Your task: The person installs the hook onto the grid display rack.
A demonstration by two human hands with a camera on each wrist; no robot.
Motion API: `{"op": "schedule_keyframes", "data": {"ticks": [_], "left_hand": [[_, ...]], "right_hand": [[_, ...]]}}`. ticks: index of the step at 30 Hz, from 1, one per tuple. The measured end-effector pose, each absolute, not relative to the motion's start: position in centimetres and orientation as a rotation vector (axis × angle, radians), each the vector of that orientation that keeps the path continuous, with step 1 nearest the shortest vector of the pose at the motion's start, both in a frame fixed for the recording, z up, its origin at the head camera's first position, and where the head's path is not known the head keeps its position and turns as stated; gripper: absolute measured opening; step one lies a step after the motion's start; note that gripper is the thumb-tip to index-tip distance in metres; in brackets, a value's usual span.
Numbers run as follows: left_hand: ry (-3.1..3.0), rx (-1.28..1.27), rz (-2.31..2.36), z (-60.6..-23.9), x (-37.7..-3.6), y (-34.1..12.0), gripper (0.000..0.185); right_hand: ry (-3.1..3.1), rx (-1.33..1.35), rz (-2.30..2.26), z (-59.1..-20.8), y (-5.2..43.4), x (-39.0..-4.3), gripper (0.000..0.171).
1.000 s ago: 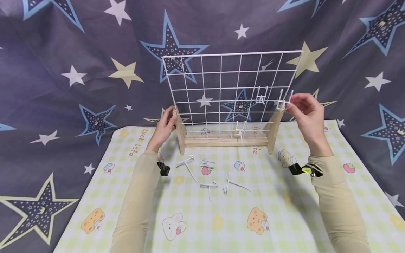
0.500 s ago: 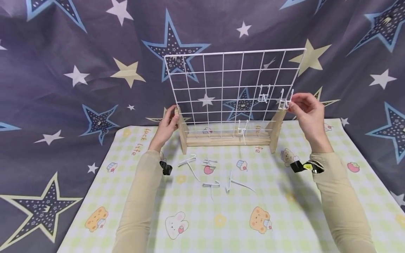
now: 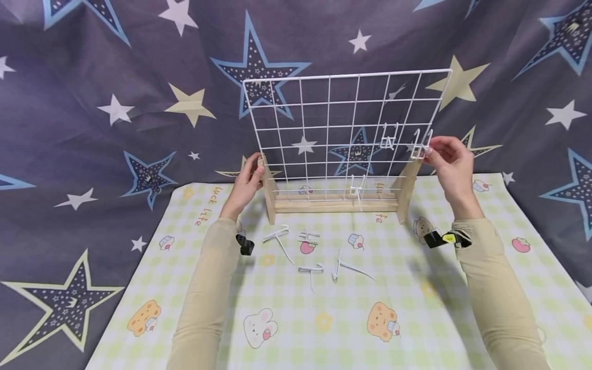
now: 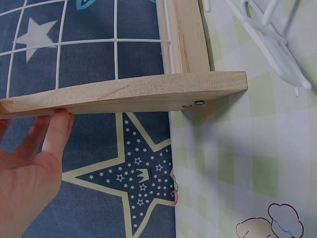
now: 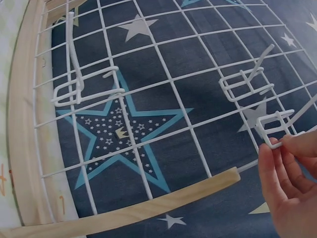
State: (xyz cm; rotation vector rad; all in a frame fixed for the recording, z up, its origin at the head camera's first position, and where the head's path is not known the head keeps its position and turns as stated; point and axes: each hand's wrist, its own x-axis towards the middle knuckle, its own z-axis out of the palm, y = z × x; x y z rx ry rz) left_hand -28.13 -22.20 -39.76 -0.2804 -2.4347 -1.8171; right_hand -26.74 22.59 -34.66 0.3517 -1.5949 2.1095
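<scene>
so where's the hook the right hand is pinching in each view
Head: the hook sits at the grid's right edge, at the right hand fingertips.
Left wrist: not in it.
Right wrist: the hook is at far right, above the fingers.
Shared landmark: the wooden stand.

Wire grid (image 3: 342,128) stands upright in a wooden stand (image 3: 335,204) at the back of the mat (image 3: 324,308), curtain (image 3: 115,103) behind it. Left hand (image 3: 245,185) rests on the stand's left post; right hand (image 3: 450,162) at the grid's right edge, pinching a hook (image 3: 422,146) against the wires. Second hook (image 3: 388,140) hangs on the grid just left of that one, third hook (image 3: 357,191) lower down near the bottom rail. Loose hooks (image 3: 314,254) lie on the mat in front of the stand, between the two forearms.
</scene>
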Motion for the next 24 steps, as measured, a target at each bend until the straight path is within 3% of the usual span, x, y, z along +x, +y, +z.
{"op": "schedule_keyframes", "data": {"ticks": [18, 24], "left_hand": [[-2.45, -0.271, -1.864, -38.3, -27.0, -21.7, 0.051], [-2.44, -0.289, -1.816, -39.8, -28.0, -22.4, 0.051]], "right_hand": [[-1.475, 0.406, 2.099, -30.0, 22.5, -27.9, 0.014], [-1.447, 0.393, 2.09, -28.7, 22.0, -28.5, 0.015]]}}
